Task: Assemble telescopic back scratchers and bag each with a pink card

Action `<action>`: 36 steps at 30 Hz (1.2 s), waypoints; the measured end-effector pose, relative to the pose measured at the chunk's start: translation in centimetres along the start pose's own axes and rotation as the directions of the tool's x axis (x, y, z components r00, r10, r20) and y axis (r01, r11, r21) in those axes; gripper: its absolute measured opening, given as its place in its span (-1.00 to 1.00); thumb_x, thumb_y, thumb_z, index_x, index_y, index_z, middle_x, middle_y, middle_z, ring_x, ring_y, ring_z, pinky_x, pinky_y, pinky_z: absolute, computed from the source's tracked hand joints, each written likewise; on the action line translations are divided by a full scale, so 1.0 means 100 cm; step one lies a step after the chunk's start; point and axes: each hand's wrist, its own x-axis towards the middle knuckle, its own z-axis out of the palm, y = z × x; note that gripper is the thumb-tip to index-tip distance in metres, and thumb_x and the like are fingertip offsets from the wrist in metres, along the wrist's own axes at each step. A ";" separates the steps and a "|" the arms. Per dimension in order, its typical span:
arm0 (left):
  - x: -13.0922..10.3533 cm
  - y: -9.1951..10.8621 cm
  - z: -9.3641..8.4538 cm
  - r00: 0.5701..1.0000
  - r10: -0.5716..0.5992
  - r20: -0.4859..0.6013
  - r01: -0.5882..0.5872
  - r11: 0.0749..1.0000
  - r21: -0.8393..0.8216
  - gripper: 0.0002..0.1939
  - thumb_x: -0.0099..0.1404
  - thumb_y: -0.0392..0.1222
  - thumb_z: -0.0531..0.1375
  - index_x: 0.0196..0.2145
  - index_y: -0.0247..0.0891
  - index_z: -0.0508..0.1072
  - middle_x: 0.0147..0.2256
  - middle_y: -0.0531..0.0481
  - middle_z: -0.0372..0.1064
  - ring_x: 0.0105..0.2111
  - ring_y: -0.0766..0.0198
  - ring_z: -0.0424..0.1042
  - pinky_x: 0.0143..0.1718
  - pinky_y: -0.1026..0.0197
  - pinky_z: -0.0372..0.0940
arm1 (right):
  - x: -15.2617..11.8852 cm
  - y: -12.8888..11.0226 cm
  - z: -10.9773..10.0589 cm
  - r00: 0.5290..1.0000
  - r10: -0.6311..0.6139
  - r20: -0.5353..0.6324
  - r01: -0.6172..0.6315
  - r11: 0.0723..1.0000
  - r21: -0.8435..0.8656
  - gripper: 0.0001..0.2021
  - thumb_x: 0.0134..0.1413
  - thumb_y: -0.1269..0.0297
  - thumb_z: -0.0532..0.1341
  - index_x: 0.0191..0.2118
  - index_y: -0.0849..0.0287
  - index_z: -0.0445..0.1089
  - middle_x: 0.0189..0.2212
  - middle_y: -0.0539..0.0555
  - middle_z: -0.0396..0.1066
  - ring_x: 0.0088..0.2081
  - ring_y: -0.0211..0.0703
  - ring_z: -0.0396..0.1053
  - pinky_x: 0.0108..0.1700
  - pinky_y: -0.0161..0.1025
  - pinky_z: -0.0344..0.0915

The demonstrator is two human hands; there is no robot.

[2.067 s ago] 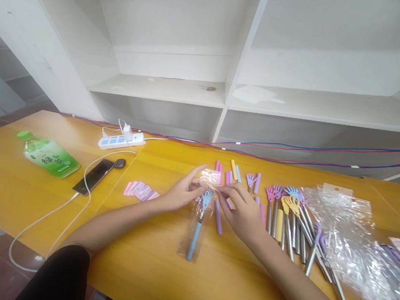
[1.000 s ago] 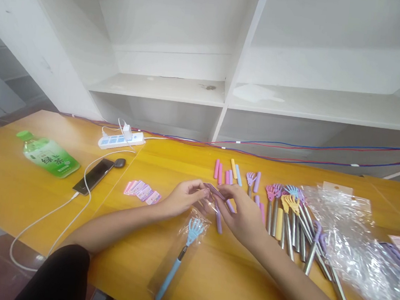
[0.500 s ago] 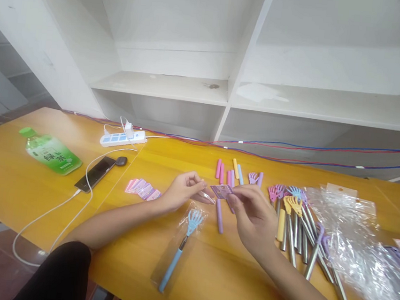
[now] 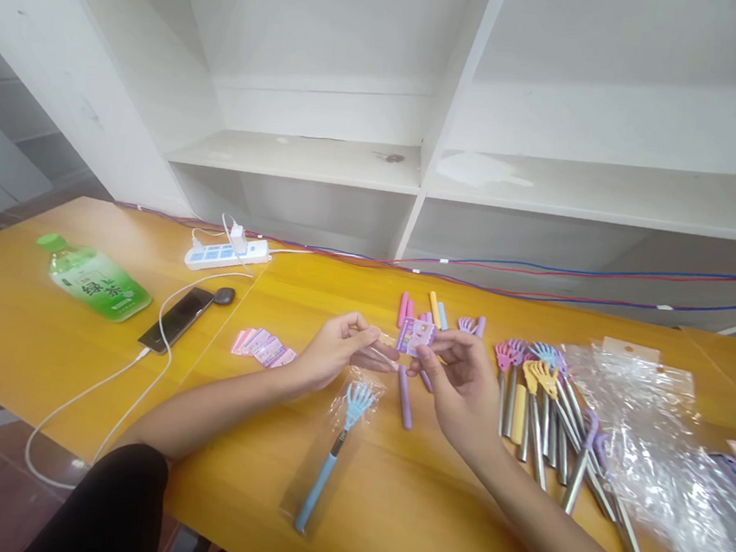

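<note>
While right hand point(image 4: 466, 391) pinches card point(image 4: 414, 336), left hand point(image 4: 338, 351) curls nearby.

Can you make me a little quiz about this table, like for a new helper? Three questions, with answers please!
1. Which one holds the printed card: A) left hand, B) right hand?
2. True or false: in the picture, the bottle is left of the phone.
3. What colour is the hand-shaped tool in the clear bag?

Key: 1. B. 2. True. 3. Light blue.
</note>
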 end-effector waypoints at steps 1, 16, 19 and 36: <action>0.000 0.000 0.000 1.000 -0.003 -0.002 0.003 1.000 -0.008 -0.51 0.25 0.12 0.43 -0.31 -0.27 0.27 -0.33 -0.16 0.62 -0.30 0.07 0.68 -0.14 0.00 0.56 | 0.000 0.000 0.000 1.000 -0.003 0.000 0.003 1.000 -0.011 -0.72 0.33 0.09 0.31 -0.01 0.08 0.28 -0.26 0.04 0.38 -0.31 -0.22 0.48 -0.25 -0.24 0.53; -0.002 0.004 0.004 0.994 -0.052 -0.099 0.045 0.997 -0.068 -0.53 0.08 0.04 0.54 -0.40 -0.34 0.43 -0.34 -0.05 0.51 -0.32 0.24 0.56 -0.11 0.08 0.49 | 0.005 0.001 -0.007 0.958 -0.225 0.175 0.272 0.907 -0.321 -0.86 0.39 0.22 0.26 -0.22 0.15 0.37 -0.31 0.04 0.40 -0.30 -0.26 0.42 -0.23 -0.28 0.45; -0.004 0.008 0.007 0.996 -0.053 -0.069 0.045 0.992 -0.119 -0.60 0.12 -0.01 0.52 -0.42 -0.35 0.46 -0.31 -0.10 0.53 -0.23 0.16 0.55 -0.07 0.03 0.47 | 0.007 -0.001 -0.011 0.944 -0.250 0.215 0.314 0.878 -0.361 -0.91 0.39 0.27 0.26 -0.20 0.14 0.40 -0.31 0.03 0.40 -0.29 -0.26 0.40 -0.23 -0.27 0.41; -0.002 0.001 0.001 0.995 -0.081 -0.059 0.080 0.997 -0.023 -0.65 0.22 0.00 0.44 -0.37 -0.28 0.42 -0.32 -0.01 0.45 -0.30 0.31 0.45 -0.23 0.25 0.33 | 0.006 -0.014 -0.016 0.849 -0.333 0.409 0.514 0.698 -0.498 -0.84 0.42 0.43 0.19 0.01 0.11 0.44 -0.23 0.03 0.37 -0.28 -0.32 0.37 -0.23 -0.31 0.30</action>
